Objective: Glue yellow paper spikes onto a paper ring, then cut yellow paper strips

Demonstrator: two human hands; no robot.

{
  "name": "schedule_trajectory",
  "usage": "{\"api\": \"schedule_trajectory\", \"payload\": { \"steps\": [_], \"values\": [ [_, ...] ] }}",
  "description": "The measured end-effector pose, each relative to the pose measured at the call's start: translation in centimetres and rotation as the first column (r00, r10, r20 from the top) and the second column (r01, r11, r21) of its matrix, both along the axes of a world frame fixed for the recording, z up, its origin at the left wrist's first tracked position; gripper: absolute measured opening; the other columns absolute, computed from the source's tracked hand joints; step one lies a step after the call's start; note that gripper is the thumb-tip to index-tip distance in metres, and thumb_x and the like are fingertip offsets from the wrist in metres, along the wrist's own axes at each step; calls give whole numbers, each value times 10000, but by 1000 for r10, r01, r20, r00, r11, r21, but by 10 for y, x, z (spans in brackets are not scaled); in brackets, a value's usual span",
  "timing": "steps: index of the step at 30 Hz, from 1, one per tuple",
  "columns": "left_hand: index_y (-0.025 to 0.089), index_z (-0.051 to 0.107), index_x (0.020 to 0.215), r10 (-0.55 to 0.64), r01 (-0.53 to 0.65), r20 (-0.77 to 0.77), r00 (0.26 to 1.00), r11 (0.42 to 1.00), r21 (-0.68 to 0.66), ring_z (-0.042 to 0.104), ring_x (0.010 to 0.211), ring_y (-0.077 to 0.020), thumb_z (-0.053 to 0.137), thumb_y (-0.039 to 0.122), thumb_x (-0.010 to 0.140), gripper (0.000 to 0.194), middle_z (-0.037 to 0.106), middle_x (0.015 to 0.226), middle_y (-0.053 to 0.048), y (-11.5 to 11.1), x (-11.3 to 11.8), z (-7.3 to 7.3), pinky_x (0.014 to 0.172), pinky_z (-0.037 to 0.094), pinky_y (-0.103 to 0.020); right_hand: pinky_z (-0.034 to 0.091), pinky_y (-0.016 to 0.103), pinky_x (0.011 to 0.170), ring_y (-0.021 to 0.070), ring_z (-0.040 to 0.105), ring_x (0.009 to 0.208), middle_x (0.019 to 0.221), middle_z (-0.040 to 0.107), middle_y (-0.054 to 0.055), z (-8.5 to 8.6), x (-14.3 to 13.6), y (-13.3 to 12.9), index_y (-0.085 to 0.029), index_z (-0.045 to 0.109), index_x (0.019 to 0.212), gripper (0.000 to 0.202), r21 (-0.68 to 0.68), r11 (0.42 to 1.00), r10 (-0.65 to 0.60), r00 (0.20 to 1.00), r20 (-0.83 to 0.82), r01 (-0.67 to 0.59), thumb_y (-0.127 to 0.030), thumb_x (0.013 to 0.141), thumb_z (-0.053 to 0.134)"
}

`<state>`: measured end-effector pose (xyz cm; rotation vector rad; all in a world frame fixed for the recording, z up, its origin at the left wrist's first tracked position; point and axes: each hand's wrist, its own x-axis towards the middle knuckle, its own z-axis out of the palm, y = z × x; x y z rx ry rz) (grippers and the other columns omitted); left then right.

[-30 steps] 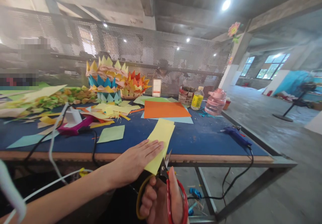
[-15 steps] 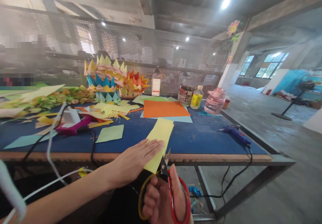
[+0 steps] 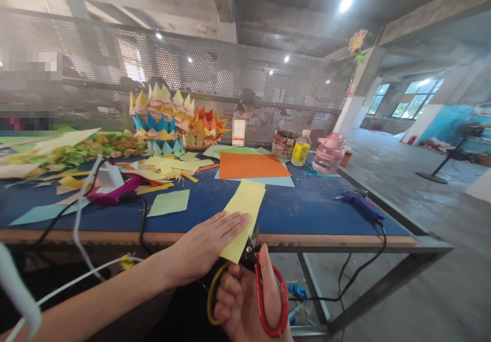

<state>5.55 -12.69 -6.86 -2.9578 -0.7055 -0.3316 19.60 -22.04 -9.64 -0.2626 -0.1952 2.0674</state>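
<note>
My left hand [image 3: 220, 239] lies flat with fingers stretched over a yellow sheet of paper [image 3: 248, 193], which sits at the table's front edge with its near end sticking out past it. In my right hand [image 3: 247, 301] is a pair of scissors [image 3: 260, 298], one loop red and the other yellow. Its blades are parted around the right side of the yellow paper, close to my left fingertips. Part of the lower blade is hidden by the paper. Just beyond lies an orange sheet [image 3: 255, 166] on top of light blue and green sheets.
At left are a magenta glue gun [image 3: 115, 192], paper scraps [image 3: 171, 165] and a pale green piece [image 3: 169, 203]. Folded-paper crowns [image 3: 164, 127] stand behind. A blue glue gun [image 3: 360, 205], a yellow-labelled bottle [image 3: 301, 148] and a pink jug [image 3: 329, 153] are at right. Cables hang over the front edge.
The scissors' handles have shifted slightly up and to the left with my right hand. My left hand stays on the yellow paper. The whole view has drifted a little.
</note>
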Motion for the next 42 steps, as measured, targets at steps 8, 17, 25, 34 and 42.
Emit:
{"api": "schedule_trajectory", "payload": {
  "steps": [8,17,25,34,42],
  "values": [
    [200,90,1486,-1,1,-18,1000,1000,4,171,1414,-177,359,89,903,651,201,1549,-56,1,-1,0,1152,203,-388,263,212,478,75,378,476,541,443,-58,-18,1,-3,-136,583,766,576,51,998,-46,998,-46,49,-696,646,642],
    [220,85,1482,-13,13,23,1000,1000,1,215,1402,-185,322,59,902,647,237,1540,-55,0,-1,-1,1148,216,-393,274,209,516,80,382,511,552,429,-52,-3,2,-1,-145,546,742,577,5,999,-32,999,3,32,-715,673,604],
    [211,92,1484,-2,2,0,1000,1000,-7,189,1409,-173,326,65,902,644,218,1546,-48,0,-1,0,1148,215,-392,262,206,501,76,368,499,551,428,-56,-7,5,-2,-157,544,746,597,33,999,-40,999,17,39,-740,635,615],
    [207,73,1487,-9,9,-2,1000,1000,-5,183,1411,-166,328,79,907,646,206,1549,-40,0,-2,0,1147,226,-388,284,200,507,79,369,506,546,421,-50,2,9,2,-139,561,740,581,18,1000,-23,1000,-7,23,-719,698,576],
    [207,51,1488,-24,24,-8,1000,1000,-9,165,1415,-171,330,60,883,682,191,1553,-42,2,-1,0,1148,221,-401,299,203,517,89,382,525,564,418,-43,2,4,3,-142,567,746,578,42,998,-53,998,-23,54,-718,729,538]
  ]
}}
